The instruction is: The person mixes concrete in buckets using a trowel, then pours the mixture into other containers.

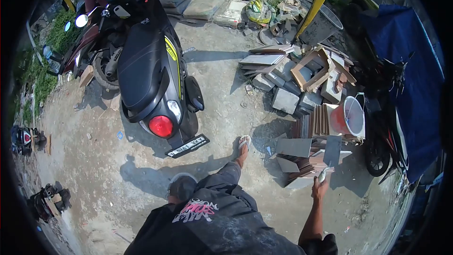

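My right hand (321,186) reaches out to the right at the end of my bare forearm, with its fingers closed on a small pale object (324,174) that is too small to identify. It is held just below a grey tile (332,150) leaning on a low stack of tiles (302,163). My left hand is out of sight. I stand on a concrete floor in a black printed T-shirt (212,222), and my sandalled foot (243,143) points toward the stack.
A black scooter (151,66) is parked to the left front. Behind the tiles stand a red bucket (348,118), concrete blocks (285,100) and a wooden frame (311,68). At the right is a blue tarp (406,61) over a motorcycle (380,153). Rubble lies at the back.
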Motion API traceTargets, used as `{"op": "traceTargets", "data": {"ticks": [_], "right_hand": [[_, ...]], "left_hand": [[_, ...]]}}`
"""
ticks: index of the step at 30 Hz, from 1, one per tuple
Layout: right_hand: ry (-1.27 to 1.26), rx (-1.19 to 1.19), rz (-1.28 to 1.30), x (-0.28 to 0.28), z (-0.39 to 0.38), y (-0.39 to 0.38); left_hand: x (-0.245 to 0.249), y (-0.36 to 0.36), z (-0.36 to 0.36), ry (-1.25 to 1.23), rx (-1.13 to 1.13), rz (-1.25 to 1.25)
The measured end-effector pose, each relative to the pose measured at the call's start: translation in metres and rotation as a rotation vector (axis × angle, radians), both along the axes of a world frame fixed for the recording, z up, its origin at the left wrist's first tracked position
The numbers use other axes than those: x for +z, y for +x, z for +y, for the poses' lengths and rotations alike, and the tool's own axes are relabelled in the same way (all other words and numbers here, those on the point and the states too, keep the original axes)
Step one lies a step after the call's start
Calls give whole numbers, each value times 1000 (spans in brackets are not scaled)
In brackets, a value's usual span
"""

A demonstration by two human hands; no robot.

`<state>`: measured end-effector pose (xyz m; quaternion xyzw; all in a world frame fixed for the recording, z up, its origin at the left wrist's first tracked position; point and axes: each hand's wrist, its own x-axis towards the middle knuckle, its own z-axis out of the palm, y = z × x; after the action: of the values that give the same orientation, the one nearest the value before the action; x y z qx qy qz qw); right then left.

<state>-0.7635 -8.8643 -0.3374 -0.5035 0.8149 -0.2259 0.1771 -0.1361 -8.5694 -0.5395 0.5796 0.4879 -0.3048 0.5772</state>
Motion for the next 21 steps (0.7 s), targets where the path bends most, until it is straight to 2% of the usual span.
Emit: {"op": "traceTargets", "data": {"ticks": [2, 4, 6, 8, 10, 12, 13, 15, 18, 19, 21], "right_hand": [[-55, 146, 41, 13, -97, 23], [13, 225, -27, -35, -179, 14], [148, 271, 123, -45, -244, 42], [314, 252, -75, -103, -306, 38], [502, 192, -247, -69, -354, 94], [418, 278, -310, -139, -404, 95], [370, 384, -301, -144, -426, 106], [278, 597, -278, -148, -476, 137], [388, 696, -356, -68, -550, 219], [421, 743, -560, -72, -578, 231], [680, 598, -608, -76, -629, 253]], "left_hand": [[-3, -33, -33, 15, 104, 0], [4, -62, -68, 28, 196, 17], [13, -84, -100, 42, 268, 30], [22, -104, -130, 53, 322, 39], [31, -108, -167, 54, 349, 34], [33, -107, -209, 44, 372, 28], [34, -106, -231, 38, 377, 27], [33, -104, -275, 28, 403, 27], [32, -101, -344, 23, 451, 30], [29, -95, -368, 25, 468, 31], [26, -88, -418, 25, 522, 34]]}}
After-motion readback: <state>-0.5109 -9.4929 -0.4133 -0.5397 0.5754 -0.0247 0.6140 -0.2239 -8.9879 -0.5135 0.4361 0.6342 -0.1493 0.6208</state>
